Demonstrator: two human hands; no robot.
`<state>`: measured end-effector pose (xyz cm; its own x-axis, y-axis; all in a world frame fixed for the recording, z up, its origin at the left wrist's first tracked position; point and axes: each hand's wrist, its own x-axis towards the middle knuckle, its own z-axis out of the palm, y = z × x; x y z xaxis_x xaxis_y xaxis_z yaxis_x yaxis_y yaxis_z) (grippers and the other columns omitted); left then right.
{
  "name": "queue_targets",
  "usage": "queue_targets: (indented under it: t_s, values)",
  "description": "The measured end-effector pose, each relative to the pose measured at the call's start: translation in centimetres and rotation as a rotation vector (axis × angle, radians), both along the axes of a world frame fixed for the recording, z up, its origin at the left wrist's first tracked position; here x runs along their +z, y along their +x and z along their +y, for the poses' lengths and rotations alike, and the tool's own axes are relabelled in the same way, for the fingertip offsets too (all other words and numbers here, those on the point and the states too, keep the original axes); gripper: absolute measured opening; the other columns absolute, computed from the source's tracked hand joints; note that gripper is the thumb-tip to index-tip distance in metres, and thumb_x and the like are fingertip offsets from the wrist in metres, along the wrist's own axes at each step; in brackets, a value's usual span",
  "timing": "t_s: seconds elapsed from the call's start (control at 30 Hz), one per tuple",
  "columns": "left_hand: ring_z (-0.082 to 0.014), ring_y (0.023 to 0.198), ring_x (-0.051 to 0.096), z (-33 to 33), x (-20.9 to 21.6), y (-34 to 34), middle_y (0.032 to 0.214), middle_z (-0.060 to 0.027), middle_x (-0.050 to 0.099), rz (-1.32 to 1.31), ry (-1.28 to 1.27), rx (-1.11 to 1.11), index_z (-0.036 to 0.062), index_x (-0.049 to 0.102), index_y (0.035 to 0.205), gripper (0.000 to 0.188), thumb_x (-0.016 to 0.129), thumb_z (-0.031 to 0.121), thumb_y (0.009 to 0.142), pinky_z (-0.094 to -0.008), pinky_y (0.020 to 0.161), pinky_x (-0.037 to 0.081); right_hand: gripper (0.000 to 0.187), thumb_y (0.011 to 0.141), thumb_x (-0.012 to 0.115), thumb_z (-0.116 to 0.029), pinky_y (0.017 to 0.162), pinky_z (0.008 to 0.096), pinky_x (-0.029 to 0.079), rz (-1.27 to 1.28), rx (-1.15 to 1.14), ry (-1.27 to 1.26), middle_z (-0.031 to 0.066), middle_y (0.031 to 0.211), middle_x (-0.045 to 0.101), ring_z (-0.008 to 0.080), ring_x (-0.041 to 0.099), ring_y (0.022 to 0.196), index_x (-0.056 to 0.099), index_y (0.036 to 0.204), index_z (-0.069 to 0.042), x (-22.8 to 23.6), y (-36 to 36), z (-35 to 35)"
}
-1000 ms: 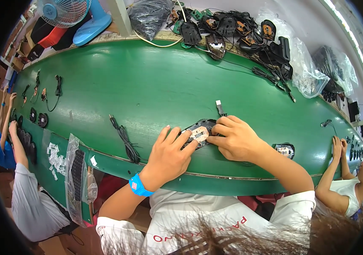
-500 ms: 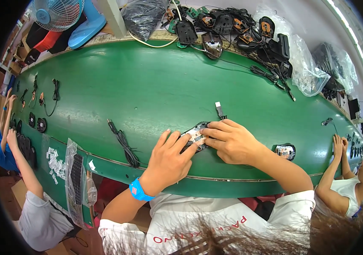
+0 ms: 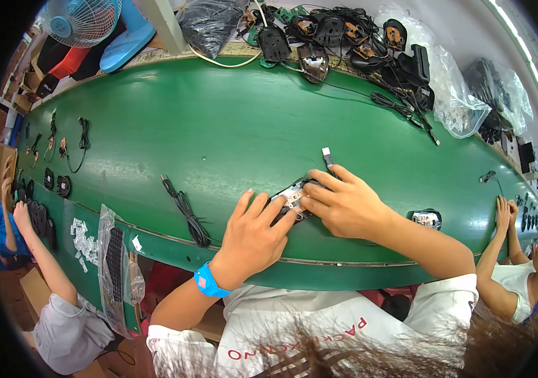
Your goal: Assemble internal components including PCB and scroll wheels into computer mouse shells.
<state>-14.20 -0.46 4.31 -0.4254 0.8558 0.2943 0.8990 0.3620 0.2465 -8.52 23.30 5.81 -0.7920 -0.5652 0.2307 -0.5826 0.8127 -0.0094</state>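
Note:
An opened black computer mouse [image 3: 291, 191], its pale circuit board showing, lies on the green work surface in front of me. My left hand [image 3: 257, 230] grips its near left side, thumb and fingertips pressed on the board. From the right, my right hand [image 3: 349, 205] closes its fingers over the other end, hiding part of the shell. A USB plug [image 3: 327, 152] sticks out just beyond my right fingers. Left of my left hand lies a bundled black cable [image 3: 187, 213]. Another opened mouse [image 3: 426, 218] rests to the right of my right forearm.
Mouse shells and cables [image 3: 344, 41] are heaped along the far edge beside clear plastic bags [image 3: 458, 107]. A blue fan [image 3: 83, 22] stands at far left. Small clear parts [image 3: 84, 242] lie near left. Co-workers' arms [image 3: 45, 261] reach in at both sides.
Both hands stay on the opened mouse, with my right fingers shifted slightly. At the left, a co-worker's arms have moved. The whole view has shifted a little.

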Motion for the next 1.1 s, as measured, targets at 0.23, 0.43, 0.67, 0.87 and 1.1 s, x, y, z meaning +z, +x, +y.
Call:
queue_targets:
  t_s: [0.23,0.43,0.67,0.87,1.1]
  values:
    - [-0.0334,0.115,0.057,0.2,-0.4,0.0,0.127,-0.0102,0.064,-0.015,0.018,-0.009,0.0119,0.071,0.118,0.044,0.068,0.008,0.074,-0.0546,0.108,0.041,0.038,0.068,0.071,-0.009,0.097,0.0412,0.051,-0.182,0.010,-0.291,0.0061,0.112,0.068,0.0272,0.062,0.110,0.072,0.106,-0.007,0.1,1.1,-0.2]
    - [-0.0338,0.114,0.057,0.3,-0.6,0.1,0.127,-0.0105,0.064,-0.008,0.034,-0.004,0.0122,0.071,0.117,0.043,0.067,0.007,0.074,-0.0552,0.107,0.042,0.031,0.067,0.069,-0.008,0.092,0.0390,0.052,-0.223,0.010,-0.259,0.0066,0.108,0.067,0.0269,0.061,0.106,0.072,0.098,-0.004,-0.7,1.2,-0.6]
    - [-0.0346,0.114,0.057,0.5,-0.7,0.2,0.126,-0.0111,0.065,-0.008,0.047,-0.003,0.0122,0.071,0.115,0.042,0.066,0.007,0.074,-0.0562,0.106,0.042,0.031,0.067,0.068,-0.009,0.091,0.0387,0.051,-0.246,-0.096,-0.141,0.0063,0.101,0.063,0.0258,0.059,0.104,0.072,0.098,-0.003,0.2,1.8,-1.4]
    - [-0.0355,0.114,0.057,0.6,-0.7,0.4,0.126,-0.0119,0.065,-0.006,0.063,-0.023,0.0115,0.071,0.115,0.043,0.067,0.010,0.073,-0.0566,0.107,0.042,0.035,0.068,0.067,-0.007,0.091,0.0396,0.050,-0.206,-0.066,-0.201,0.0066,0.101,0.062,0.0260,0.059,0.103,0.073,0.102,-0.004,0.6,2.2,-0.8]
    - [-0.0357,0.115,0.057,0.9,-0.3,0.3,0.125,-0.0128,0.065,-0.003,0.063,-0.054,0.0106,0.071,0.113,0.042,0.068,0.010,0.071,-0.0563,0.107,0.042,0.040,0.069,0.066,-0.003,0.095,0.0405,0.050,-0.137,-0.167,-0.301,0.0078,0.113,0.065,0.0269,0.060,0.106,0.073,0.108,-0.007,0.1,2.2,0.5]
